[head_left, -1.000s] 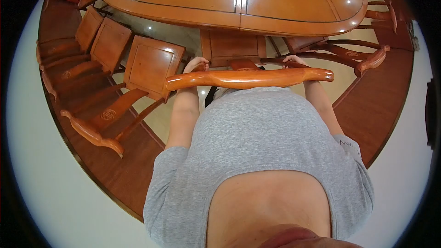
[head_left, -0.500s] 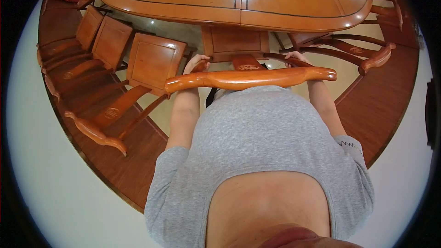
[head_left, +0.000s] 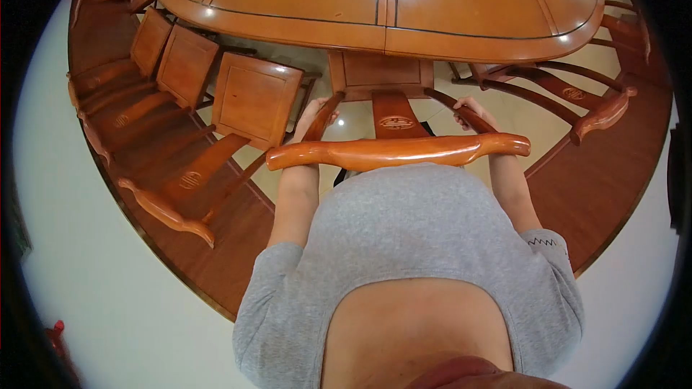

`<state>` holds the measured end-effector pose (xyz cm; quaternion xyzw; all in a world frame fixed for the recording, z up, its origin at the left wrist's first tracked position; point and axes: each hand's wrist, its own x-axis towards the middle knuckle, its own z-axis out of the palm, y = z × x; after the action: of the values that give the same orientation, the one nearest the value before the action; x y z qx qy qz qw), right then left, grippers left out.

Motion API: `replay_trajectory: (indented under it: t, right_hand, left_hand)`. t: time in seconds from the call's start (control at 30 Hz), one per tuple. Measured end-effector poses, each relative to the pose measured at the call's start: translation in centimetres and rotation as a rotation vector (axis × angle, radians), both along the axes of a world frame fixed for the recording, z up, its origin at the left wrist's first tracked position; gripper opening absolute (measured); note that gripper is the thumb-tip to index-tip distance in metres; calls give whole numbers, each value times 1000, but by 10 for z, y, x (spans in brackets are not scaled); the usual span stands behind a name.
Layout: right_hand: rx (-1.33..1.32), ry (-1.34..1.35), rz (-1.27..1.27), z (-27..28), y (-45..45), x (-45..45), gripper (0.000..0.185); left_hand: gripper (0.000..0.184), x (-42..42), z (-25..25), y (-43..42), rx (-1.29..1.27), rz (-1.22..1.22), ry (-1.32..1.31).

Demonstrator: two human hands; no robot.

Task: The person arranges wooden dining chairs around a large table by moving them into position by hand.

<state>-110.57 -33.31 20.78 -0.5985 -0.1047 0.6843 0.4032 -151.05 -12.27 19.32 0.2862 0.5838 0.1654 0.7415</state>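
A polished wooden chair (head_left: 395, 151) stands directly in front of me, its curved top rail close to my grey shirt. Below the rail, a carved back splat runs down to the seat, whose far edge lies under the table's rim. My left hand (head_left: 314, 117) is wrapped around the chair's left back post. Around the right back post, my right hand (head_left: 473, 112) is closed in the same way. Parts of both hands are hidden behind the posts.
A large glossy wooden table (head_left: 310, 25) spans the top of the view. Several matching chairs (head_left: 258, 97) line its left side, angled toward it. Another chair (head_left: 604, 115) stands close by on the right. Pale floor tiles and a dark wood border lie beneath.
The chair's back has tilted or shifted relative to my view, so more of its splat and posts shows. Both hands stay on the posts. The whole view has moved slightly.
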Motion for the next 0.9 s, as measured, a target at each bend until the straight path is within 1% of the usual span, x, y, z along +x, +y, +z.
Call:
replay_trajectory:
  t: [0.03,0.07,0.1,0.17,0.23,0.27,0.33,0.37,0.4,0.43,0.47,0.53,0.57,0.6,0.63,0.67,0.7,0.73,0.77,0.8,0.83,0.9]
  right_hand:
    - [-33,-56,32,1,1,0,27]
    - [-36,-49,29,7,4,1,27]
    - [-46,-10,8,15,6,1,26]
    - [-55,41,-11,14,9,0,24]
    - [-264,-4,37,7,15,3,23]
    - [-268,-6,43,12,14,1,23]
    - [23,-118,12,24,5,-3,26]
    - [9,-81,14,17,5,-1,27]
    - [16,-95,-26,11,0,-3,28]
    - [26,-101,-63,9,1,-7,29]
    - [27,-102,-26,-3,3,-3,29]
    - [-329,59,-65,-31,6,4,34]
    - [-325,61,-27,-40,0,5,34]
    - [-301,107,-72,-46,-6,7,32]
    - [-271,152,-118,-50,-4,7,31]
    - [-411,269,-179,-43,10,5,32]
    - [-393,259,-139,-41,8,1,32]
    - [-413,161,-75,-49,1,0,32]
    - [-427,58,-15,-60,-8,-1,32]
    - [-438,-47,40,-70,-18,-3,32]
    - [-448,-153,89,-77,-27,-8,32]
    - [-497,-362,168,-91,-44,-15,33]
  left_hand:
    - [35,-10,-28,7,-76,-31,-29]
    - [30,-16,-44,12,-152,-57,-59]
    - [30,-14,-45,12,-157,-57,-49]
    - [32,-13,-41,13,-287,42,-35]
    - [33,-9,-28,19,-331,19,19]
    - [34,-2,-23,21,-378,-7,60]
    - [34,-1,-21,26,-401,-15,58]
    - [34,0,-17,24,-418,-29,67]
    - [31,-1,-16,20,-355,9,20]
    - [30,-8,-25,19,-346,-8,-3]
    - [31,-8,-24,14,-327,54,-21]
    - [31,-9,-17,-1,-297,155,-33]
    - [32,-4,-7,-9,-251,183,5]
    - [32,-10,-1,-16,-202,212,43]
    - [32,-54,-45,-37,-187,248,42]
    - [35,-70,-94,-59,-128,167,-29]
    - [38,-89,-149,-47,-65,87,-99]
    - [38,-75,-117,-64,-41,123,-108]
    - [36,-74,-75,-83,-24,180,17]
    - [33,-58,-38,-80,-12,236,141]
    - [33,-68,-41,-88,6,268,128]
    - [29,-102,-66,-107,-135,221,326]
